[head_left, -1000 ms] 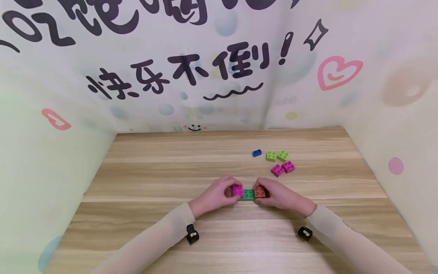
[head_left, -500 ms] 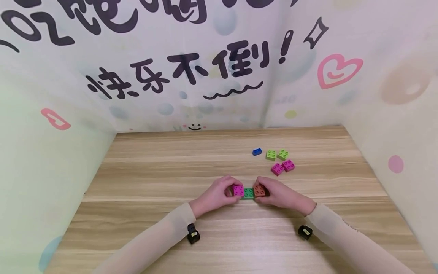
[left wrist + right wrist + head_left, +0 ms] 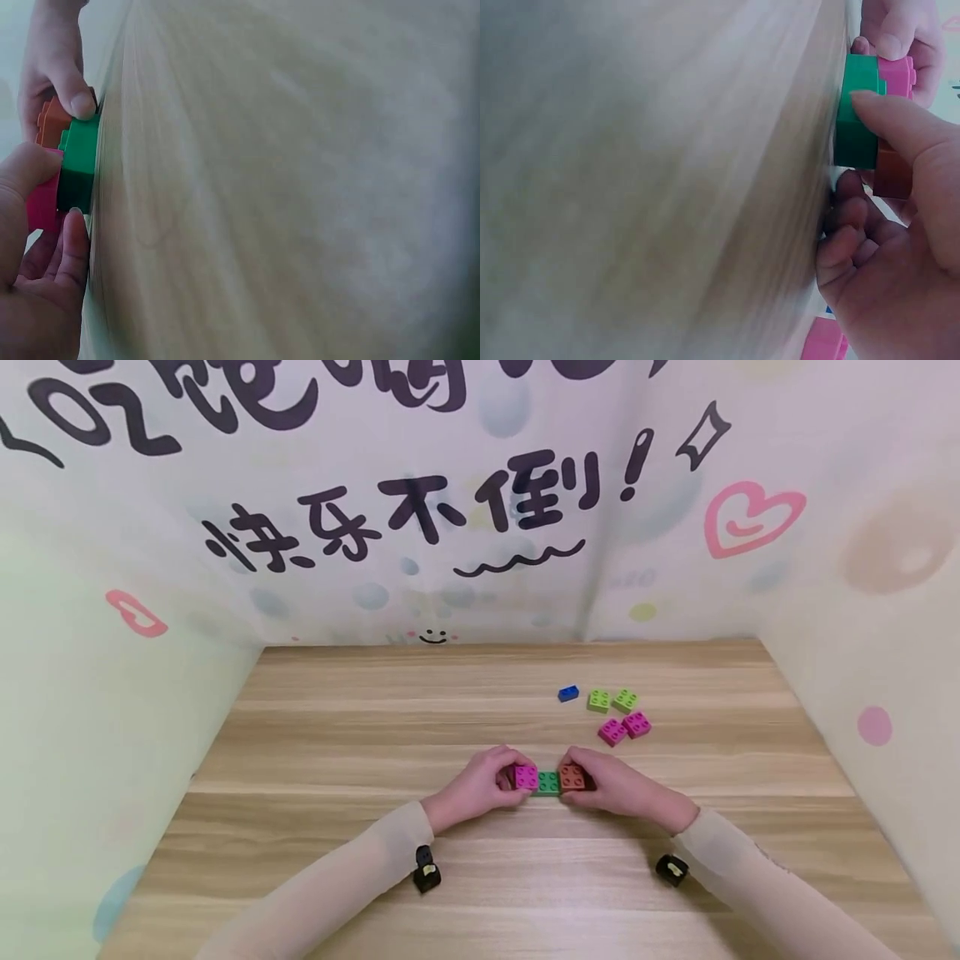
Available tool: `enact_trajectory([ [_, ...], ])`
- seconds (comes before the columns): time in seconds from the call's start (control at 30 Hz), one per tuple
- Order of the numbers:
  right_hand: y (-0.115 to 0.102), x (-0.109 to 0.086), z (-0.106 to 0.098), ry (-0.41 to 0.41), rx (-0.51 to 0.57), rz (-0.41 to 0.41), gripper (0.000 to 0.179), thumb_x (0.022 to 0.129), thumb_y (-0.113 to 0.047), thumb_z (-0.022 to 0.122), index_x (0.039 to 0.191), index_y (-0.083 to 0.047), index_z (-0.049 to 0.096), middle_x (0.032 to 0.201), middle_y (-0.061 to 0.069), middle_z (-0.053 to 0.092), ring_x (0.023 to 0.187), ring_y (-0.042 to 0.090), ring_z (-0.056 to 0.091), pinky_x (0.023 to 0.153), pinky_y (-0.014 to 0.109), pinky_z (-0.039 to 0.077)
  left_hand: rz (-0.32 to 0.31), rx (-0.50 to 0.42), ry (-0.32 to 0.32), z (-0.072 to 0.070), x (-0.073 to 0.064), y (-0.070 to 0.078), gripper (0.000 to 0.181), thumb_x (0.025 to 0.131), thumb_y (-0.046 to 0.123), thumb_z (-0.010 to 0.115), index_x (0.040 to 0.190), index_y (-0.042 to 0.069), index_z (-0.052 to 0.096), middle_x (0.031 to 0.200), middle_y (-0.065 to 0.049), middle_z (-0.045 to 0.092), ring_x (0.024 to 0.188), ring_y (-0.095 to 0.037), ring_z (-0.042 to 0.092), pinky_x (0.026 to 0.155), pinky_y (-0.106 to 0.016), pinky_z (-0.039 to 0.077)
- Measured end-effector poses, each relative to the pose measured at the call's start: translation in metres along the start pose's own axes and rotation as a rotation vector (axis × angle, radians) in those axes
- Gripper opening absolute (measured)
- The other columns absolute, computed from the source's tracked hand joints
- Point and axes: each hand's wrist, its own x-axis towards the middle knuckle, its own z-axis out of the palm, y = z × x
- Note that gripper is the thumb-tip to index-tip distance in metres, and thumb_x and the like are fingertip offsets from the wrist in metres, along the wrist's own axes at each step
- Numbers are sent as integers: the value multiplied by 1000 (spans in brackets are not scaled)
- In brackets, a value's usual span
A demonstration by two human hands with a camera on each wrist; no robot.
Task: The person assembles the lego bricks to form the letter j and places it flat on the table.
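A green toy building brick (image 3: 548,783) lies low over the table between both hands. On its left end sits a pink brick (image 3: 526,777), which my left hand (image 3: 478,787) pinches between thumb and fingers. My right hand (image 3: 621,785) grips the brown-orange brick (image 3: 572,777) on the other end. Studs of the green brick show in the gap between the two upper ones. In the left wrist view the pink brick (image 3: 43,195) overhangs the end of the green brick (image 3: 79,169). The right thumb presses the green brick's side in the right wrist view.
Behind the hands on the wooden table (image 3: 360,718) lie two loose pink bricks (image 3: 637,724), two lime bricks (image 3: 599,700) and a small blue brick (image 3: 568,693). Printed fabric walls (image 3: 420,602) close off the back and sides.
The head view has shifted slightly. Both hands keep their hold on the stacked bricks, with hardly any movement against the table.
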Motion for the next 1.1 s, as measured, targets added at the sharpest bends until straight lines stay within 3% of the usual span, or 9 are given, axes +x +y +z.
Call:
enact_trajectory([
  [0.17,2,-5,-7,-12,29,-7,40,95,-32,78,126,-12,61,108,-5,66,99,11,61,87,34,55,-2,18,1,1,0,-1,35,90,13,80,123,6,69,104,-1,64,81,-12,59,71,-21,51],
  [0.27,4,-8,-9,-11,52,0,40,96,-33,76,127,-12,63,107,-5,65,96,11,60,84,33,54,2,53,-5,1,0,-1,37,91,16,80,125,6,70,107,-2,65,85,-11,57,74,-22,50],
  [0.47,5,-10,-10,3,60,22,33,96,-32,76,121,-13,65,97,-7,62,87,11,57,76,30,51,-25,50,-20,4,5,-1,49,93,29,80,137,12,67,129,-5,65,112,-16,58,96,-30,48],
  [0.6,5,-8,-9,6,61,19,27,96,-32,77,113,-16,64,91,-7,60,81,11,55,70,29,49,-41,27,-14,10,10,-1,54,92,34,82,140,17,65,137,-5,63,122,-19,56,103,-34,46],
  [0.87,9,-6,-7,7,89,-2,25,96,-34,76,111,-17,64,89,-7,61,79,10,54,68,27,49,-41,-62,83,24,22,1,52,86,35,87,133,21,69,126,6,70,118,-12,59,105,-35,42],
  [1.1,8,-3,-9,-11,117,-10,24,96,-33,77,109,-17,64,91,-7,62,81,10,56,70,27,51,-85,-5,145,33,24,4,46,84,40,88,126,29,73,126,10,69,116,-11,56,102,-38,35],
])
